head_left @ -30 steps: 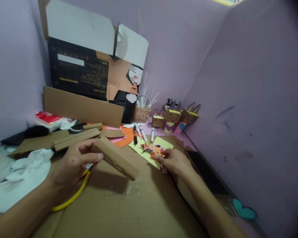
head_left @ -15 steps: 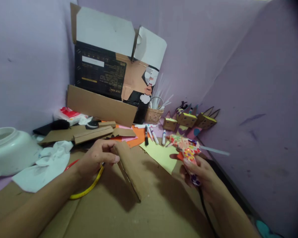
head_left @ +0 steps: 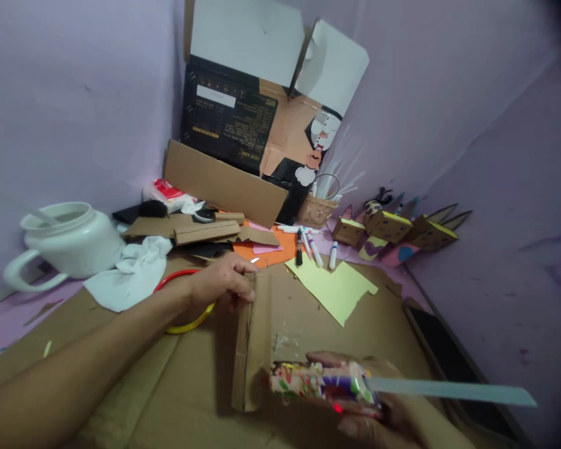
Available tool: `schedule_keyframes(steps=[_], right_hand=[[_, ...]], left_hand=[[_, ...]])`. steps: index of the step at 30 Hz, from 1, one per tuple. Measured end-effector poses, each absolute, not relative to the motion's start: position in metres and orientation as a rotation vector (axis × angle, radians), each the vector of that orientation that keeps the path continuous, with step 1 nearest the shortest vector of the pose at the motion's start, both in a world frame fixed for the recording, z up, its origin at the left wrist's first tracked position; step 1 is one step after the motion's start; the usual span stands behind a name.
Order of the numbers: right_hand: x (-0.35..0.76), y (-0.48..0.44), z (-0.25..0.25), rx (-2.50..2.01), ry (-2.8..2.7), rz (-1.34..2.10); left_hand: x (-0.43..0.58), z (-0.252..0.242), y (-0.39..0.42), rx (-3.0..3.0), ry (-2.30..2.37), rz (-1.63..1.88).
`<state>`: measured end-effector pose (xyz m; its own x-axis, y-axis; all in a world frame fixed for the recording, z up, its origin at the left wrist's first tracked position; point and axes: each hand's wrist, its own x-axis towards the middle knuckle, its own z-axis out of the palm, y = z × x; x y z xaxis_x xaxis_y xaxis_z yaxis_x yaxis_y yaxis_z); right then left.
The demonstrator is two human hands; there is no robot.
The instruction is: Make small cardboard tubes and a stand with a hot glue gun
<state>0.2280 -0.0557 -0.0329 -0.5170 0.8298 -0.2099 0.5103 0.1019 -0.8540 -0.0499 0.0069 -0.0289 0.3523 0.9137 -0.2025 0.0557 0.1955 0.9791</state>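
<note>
Here's the left hand [head_left: 227, 280], thumb and fingers pinching the far end of the folded cardboard strip [head_left: 258, 337], which stands over the cardboard sheet [head_left: 182, 393] — and the right hand [head_left: 397, 408] is wrapped round the flowery glue gun [head_left: 318, 380], red light glowing, its nose right at the strip's near end, though whether they touch I can't tell — a long glue stick [head_left: 453, 390] pokes out behind, yellow paper [head_left: 334, 290] lying beyond

Brown cardboard base [head_left: 187, 388] beneath yellow paper [head_left: 334, 290], crumpled white sheet [head_left: 133, 275] and red-and-yellow ring [head_left: 195, 324].
</note>
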Motion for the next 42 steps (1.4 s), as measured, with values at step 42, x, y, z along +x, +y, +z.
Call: schedule_keyframes(steps=[42], right_hand=[[0.220,-0.065,-0.029,-1.438,-2.186,1.284]], left_hand=[[-0.030,-0.032,0.000,1.242,1.056,0.467]])
